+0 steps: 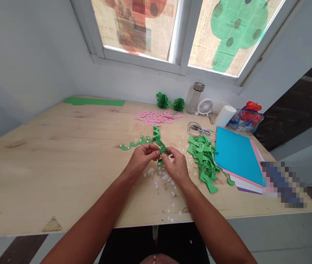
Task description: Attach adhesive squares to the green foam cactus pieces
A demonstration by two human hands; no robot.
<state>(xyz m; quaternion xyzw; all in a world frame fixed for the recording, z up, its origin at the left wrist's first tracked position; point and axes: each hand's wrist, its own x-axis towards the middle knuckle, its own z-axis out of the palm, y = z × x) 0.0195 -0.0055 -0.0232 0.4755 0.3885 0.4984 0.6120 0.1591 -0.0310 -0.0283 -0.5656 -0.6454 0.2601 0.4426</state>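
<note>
Both hands meet over the middle of the wooden table. My left hand (144,157) pinches one side of a curled green paper strip (161,146), and my right hand (177,164) pinches its other side. The strip bends up and away above the fingers, and a short piece of it shows below them. Just beyond, a wavy green cutout with small white squares on it (134,145) lies to the left, beside an upright folded green piece (156,132). Small white paper bits (164,177) are scattered under and in front of the hands.
Green scraps (204,157) and scissors (195,128) lie right, beside coloured sheets (237,152). Pink cutouts (158,117), green paper ornaments (163,100), a bottle (195,99), a small fan (205,106), a white roll (225,116) and a basket (246,120) stand behind.
</note>
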